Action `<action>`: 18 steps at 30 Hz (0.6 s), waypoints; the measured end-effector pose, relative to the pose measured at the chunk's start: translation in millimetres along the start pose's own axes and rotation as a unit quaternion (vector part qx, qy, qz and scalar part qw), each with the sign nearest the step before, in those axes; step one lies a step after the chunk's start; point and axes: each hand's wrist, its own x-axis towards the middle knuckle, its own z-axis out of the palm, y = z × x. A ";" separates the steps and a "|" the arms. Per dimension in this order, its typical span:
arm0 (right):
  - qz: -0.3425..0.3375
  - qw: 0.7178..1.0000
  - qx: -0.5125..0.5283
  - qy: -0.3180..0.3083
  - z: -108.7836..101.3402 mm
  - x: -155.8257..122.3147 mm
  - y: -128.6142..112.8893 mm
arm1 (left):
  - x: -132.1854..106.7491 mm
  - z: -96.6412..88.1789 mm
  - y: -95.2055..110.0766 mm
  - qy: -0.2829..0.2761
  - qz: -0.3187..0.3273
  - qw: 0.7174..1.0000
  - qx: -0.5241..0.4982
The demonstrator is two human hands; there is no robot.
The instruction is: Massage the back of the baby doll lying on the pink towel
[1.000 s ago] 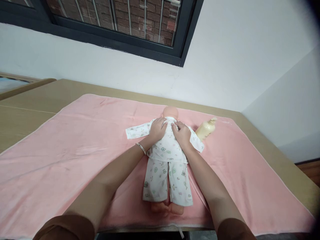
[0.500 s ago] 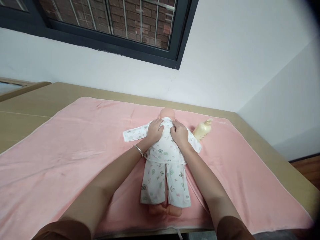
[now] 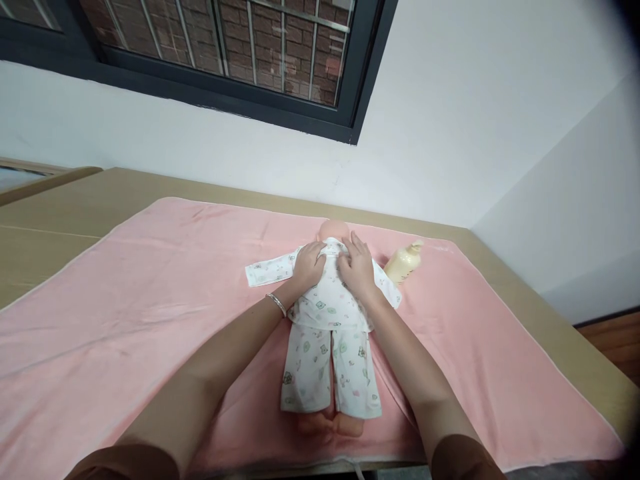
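A baby doll [image 3: 325, 303] in a white printed top and matching trousers lies stretched out in front of me, its feet towards me. My left hand [image 3: 309, 265] is curled over the doll's shoulder on the left, gripping there, with the thumb near the collar. On the other shoulder rests my right hand [image 3: 357, 267], fingers stretched out and spread over the top. The doll's bare head [image 3: 334, 230] shows beyond the collar. One sleeve [image 3: 270, 271] reaches out to the left; the other slants down to the right, partly behind my right hand.
A pale yellow pump bottle [image 3: 403, 264] lies tilted beside the right sleeve. Under everything spreads a pink blanket [image 3: 165, 280] on a wooden table [image 3: 60, 207]. The white wall [image 3: 430, 133] and a dark-framed window [image 3: 345, 123] stand behind it.
My right hand's fingers have uncurled and now stretch out over the shoulder. My left hand and the doll stay in place.
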 end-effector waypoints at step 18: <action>0.024 0.999 0.042 -0.018 13.5 3.2 15.2 | 0.7 -2.1 -0.1 0.000 -0.007 1.000 -0.005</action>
